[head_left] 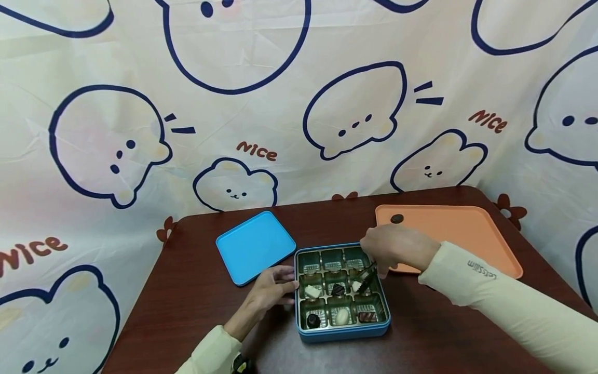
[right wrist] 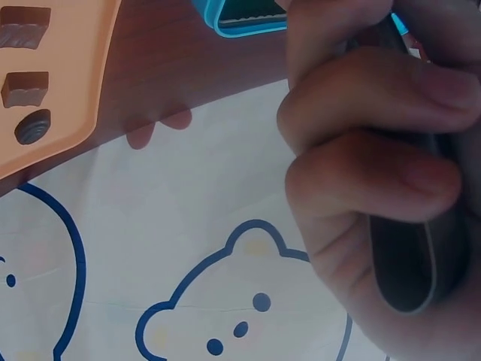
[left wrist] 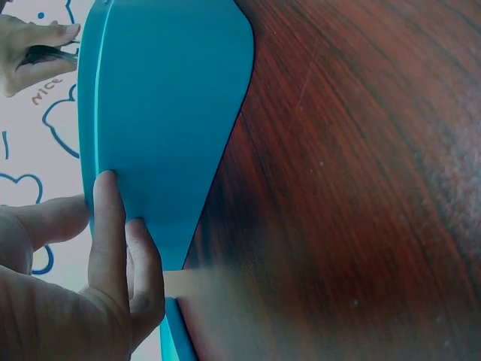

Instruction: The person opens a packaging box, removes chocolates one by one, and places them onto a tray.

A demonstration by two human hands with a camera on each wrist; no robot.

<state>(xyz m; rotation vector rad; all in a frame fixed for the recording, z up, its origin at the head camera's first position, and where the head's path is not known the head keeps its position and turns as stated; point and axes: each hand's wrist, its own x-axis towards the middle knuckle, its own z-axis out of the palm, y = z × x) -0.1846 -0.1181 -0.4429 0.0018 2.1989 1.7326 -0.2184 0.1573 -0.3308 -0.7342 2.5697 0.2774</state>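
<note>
A blue box (head_left: 343,335) with a gold divided insert stands on the table. White, dark and brown chocolates sit in its middle and front rows, among them a white oval one (head_left: 342,316) and a striped brown block (head_left: 367,317). My left hand (head_left: 271,291) rests its fingertips against the box's left side, thumb at the rim. Over the box's right part, my right hand (head_left: 390,246) grips black tongs (right wrist: 409,263), fingers curled round the handle. The tongs' serrated tips (head_left: 365,283) point down into the middle row's right compartment, right at a white piece (head_left: 356,286).
A blue lid (head_left: 256,246) lies behind and left of the box. At the back right is an orange tray (head_left: 458,234) bearing a dark oval chocolate (head_left: 397,218) and brown block chocolates (right wrist: 25,89), partly behind my right arm. A printed cloth (head_left: 289,119) hangs behind the table.
</note>
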